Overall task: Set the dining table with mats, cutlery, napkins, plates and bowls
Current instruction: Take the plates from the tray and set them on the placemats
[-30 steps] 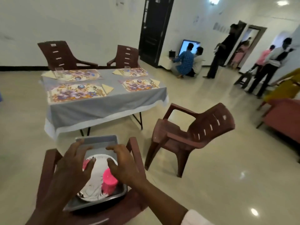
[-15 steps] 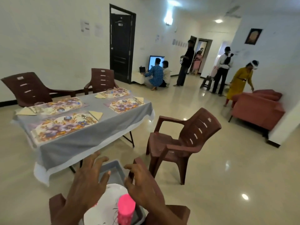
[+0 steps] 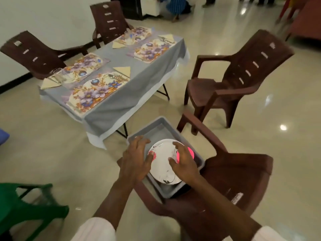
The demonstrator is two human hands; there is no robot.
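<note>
A grey tub (image 3: 156,129) stands on the seat of a brown chair (image 3: 231,181) in front of me. In it lies a stack of white plates (image 3: 163,160) with a pink cup (image 3: 191,151) beside it. My left hand (image 3: 137,157) reaches over the plates' left edge with spread fingers, the thumb near the rim. My right hand (image 3: 182,160) hovers over the right side, partly hiding the pink cup. Neither hand clearly grips anything. On the grey-clothed table (image 3: 125,105) lie several floral mats (image 3: 97,91), folded yellow napkins (image 3: 123,71), cutlery and glasses (image 3: 58,75).
Brown plastic chairs stand behind the table (image 3: 34,53), (image 3: 109,20) and to its right (image 3: 239,75). A green chair (image 3: 27,202) is at the lower left. People stand or sit at the far end of the room. The glossy floor lies between me and the table.
The view has tipped down from the room to the tub. Both hands have come lower over the white plates, closer to their edges.
</note>
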